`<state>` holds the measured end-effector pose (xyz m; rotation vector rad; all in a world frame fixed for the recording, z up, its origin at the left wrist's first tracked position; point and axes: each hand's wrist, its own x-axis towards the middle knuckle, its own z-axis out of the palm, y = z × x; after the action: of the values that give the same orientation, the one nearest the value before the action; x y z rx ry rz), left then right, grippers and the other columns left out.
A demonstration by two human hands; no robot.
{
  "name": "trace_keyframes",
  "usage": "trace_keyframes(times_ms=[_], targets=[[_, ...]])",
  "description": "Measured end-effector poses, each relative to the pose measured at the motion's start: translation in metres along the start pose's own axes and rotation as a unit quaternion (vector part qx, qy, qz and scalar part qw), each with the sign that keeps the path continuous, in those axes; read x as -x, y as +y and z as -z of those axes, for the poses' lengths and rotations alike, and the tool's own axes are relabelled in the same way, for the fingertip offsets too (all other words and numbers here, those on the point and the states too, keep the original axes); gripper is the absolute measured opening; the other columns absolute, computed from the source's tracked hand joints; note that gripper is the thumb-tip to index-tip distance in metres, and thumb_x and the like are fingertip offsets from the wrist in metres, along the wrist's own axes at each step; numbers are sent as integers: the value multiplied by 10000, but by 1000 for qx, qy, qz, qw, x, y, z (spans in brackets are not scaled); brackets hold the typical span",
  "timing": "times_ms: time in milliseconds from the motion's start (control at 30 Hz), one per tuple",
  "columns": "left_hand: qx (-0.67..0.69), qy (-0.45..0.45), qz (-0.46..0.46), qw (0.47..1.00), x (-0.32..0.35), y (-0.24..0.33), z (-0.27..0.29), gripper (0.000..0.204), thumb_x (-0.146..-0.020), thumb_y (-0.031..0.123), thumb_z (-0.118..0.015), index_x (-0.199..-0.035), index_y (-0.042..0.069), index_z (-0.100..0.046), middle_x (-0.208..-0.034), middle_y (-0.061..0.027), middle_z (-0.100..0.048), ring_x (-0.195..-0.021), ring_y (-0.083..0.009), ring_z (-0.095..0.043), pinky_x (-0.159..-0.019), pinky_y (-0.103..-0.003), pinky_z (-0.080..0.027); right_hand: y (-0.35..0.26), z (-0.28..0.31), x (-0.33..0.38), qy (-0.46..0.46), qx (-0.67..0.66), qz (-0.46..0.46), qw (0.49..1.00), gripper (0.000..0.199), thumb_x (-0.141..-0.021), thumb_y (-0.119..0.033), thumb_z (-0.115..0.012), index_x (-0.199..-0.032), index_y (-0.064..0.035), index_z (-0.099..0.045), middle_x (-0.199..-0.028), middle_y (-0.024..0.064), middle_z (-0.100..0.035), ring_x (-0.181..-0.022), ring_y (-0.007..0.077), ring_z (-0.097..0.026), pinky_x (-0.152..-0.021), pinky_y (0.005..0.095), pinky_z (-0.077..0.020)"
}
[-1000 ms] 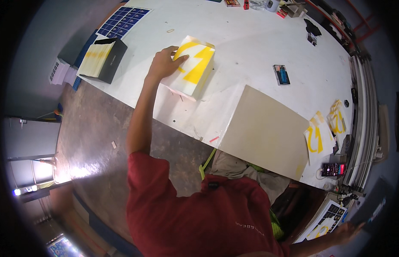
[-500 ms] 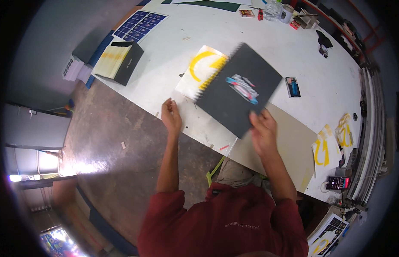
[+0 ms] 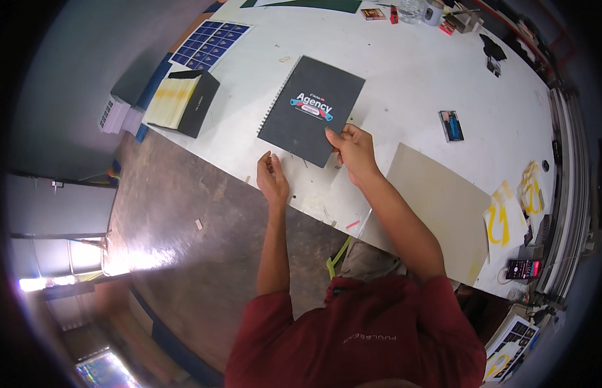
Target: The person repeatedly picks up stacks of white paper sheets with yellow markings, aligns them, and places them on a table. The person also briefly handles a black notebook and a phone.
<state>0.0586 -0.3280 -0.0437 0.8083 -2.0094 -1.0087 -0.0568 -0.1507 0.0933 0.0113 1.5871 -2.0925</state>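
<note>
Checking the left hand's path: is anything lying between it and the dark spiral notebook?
Nothing visible. The left hand rests at the white table edge, with bare tabletop between it and the dark spiral notebook, which the right hand holds at its near corner.

Notebook at the near edge of the table, between two hands

A spiral-bound notebook lay flat on the table, with the right hand gripping its near right corner and the left hand just off its near left corner. An open box of sheets sat to the left, a sheet of printed cards beyond it. A flat board lay to the right, cut-out shapes farther right, a phone nearer the person.
</note>
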Motion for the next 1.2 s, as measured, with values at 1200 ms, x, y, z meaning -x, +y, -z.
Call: trace_keyframes(times_ms=[1200], targets=[[-186,-288,-364,866,-106,165,-57,546,-1034,437,-553,-1500,156,-518,-1572,-226,-428,-1466,-437,-366,-1204,-608,-227,101,154,105,179,258,239,919,307,-899,-106,-802,-1088,14,-591,-664,31,-613,-569,65,-570,-521,237,-457]])
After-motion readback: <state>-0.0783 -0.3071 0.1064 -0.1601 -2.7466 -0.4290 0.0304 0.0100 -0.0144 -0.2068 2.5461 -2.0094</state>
